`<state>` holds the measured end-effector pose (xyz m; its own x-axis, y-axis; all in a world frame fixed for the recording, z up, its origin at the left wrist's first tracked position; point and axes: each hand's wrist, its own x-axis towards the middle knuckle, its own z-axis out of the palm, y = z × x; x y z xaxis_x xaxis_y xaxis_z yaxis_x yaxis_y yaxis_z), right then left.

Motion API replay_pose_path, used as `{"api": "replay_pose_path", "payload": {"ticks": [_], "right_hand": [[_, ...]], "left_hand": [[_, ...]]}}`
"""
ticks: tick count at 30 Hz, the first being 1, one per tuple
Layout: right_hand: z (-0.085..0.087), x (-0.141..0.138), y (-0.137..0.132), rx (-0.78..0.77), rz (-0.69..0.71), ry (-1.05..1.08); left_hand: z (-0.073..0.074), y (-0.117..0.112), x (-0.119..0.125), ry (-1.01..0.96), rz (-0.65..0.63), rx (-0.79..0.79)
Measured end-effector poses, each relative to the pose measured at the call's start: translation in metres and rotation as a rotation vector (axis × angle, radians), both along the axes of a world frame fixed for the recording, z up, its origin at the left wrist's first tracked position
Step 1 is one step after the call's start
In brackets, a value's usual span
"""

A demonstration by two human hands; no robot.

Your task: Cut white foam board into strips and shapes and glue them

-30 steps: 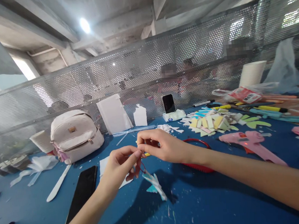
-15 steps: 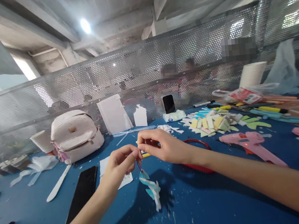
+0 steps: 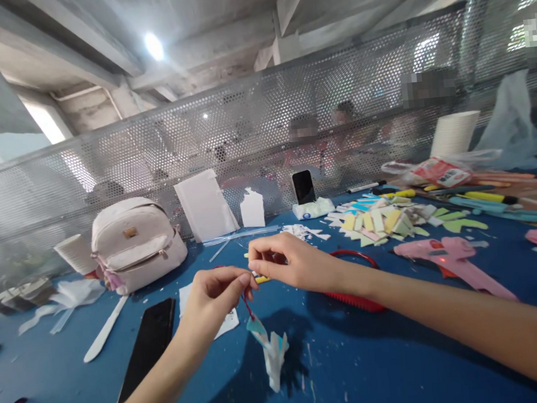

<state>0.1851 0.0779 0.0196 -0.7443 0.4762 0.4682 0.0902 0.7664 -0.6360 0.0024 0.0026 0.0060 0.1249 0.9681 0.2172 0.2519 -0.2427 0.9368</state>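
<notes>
My left hand (image 3: 223, 298) is closed in a pinch on a thin red cord (image 3: 247, 306). From that cord dangles a small white and light-blue ornament (image 3: 274, 356) of strip-like pieces, hanging over the blue table. My right hand (image 3: 293, 262) is closed too, thumb against fingers, right beside the left fingertips. What it pinches is hidden by its own fingers. Behind the hands lie a yellow stick-like item (image 3: 263, 279) and white paper (image 3: 230, 323), both partly covered. A red ring-shaped item (image 3: 358, 300) lies beneath my right wrist.
A dark phone (image 3: 147, 346) and a white plastic knife (image 3: 105, 329) lie left, before a pale backpack (image 3: 134, 243). On the right are a pink glue gun (image 3: 455, 263) and a heap of coloured scraps (image 3: 384, 221). Mesh fencing (image 3: 244, 147) runs behind the table (image 3: 361, 370).
The dangling ornament has turned on its cord and hangs slightly lower, with more red cord showing below my left fingers. Both hands stay almost in place.
</notes>
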Motion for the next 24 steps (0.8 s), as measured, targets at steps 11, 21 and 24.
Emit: {"api": "replay_pose_path", "payload": {"ticks": [11, 21, 24], "right_hand": [[-0.0006, 0.0001, 0.0001, 0.038, -0.038, -0.032], [-0.0004, -0.0003, -0.0013, 0.062, -0.108, -0.049], [0.0010, 0.0019, -0.0012, 0.076, -0.131, -0.027]], "left_hand": [[0.0007, 0.0016, 0.0009, 0.122, 0.041, 0.046], [-0.0051, 0.0006, 0.0005, 0.253, 0.078, 0.112], [-0.0062, -0.0017, 0.0018, 0.308, 0.098, 0.137]]}}
